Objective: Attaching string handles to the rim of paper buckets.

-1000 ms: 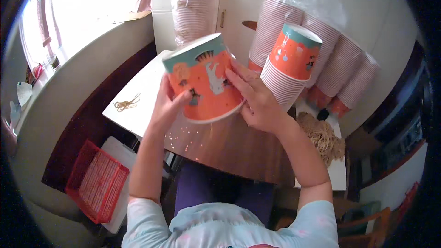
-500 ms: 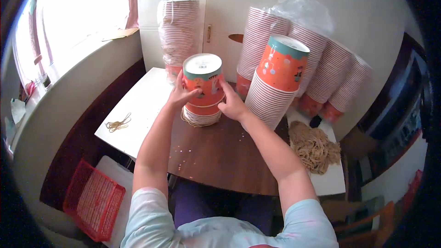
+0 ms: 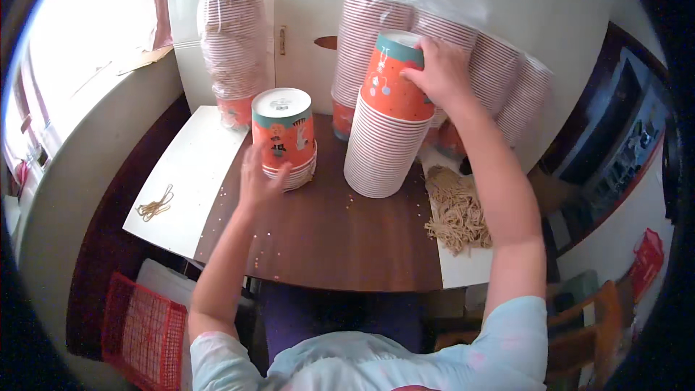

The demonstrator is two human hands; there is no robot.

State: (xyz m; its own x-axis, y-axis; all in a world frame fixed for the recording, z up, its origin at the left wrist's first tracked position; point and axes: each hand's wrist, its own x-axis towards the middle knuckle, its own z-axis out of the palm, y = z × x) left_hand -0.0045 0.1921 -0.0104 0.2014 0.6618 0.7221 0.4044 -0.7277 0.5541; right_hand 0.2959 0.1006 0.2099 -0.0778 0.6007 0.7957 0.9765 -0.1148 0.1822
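On the dark brown tabletop a short stack of upside-down paper tubs (image 3: 284, 137) shows an orange and teal side and a white base on top. My left hand (image 3: 262, 182) is beside its lower front with the fingers apart, holding nothing; whether it touches the stack I cannot tell. To the right stands a tall nested stack of paper tubs (image 3: 384, 146), slightly tilted in view. My right hand (image 3: 443, 76) grips its top paper tub (image 3: 391, 80) near the teal end, thumb on the front. The other fingertips are partly hidden behind the tub.
A tan heap of rubber bands (image 3: 456, 210) lies on the right white panel, and a few loose bands (image 3: 155, 206) on the left one. Plastic-wrapped tub stacks (image 3: 235, 51) stand behind at left, with several more (image 3: 369, 43) at back right. A red basket (image 3: 145, 329) sits low at left.
My right hand has left the short stack and moved right and up onto the tall stack's top tub. My left hand has loosened and dropped lower beside the short stack. The view has shifted.
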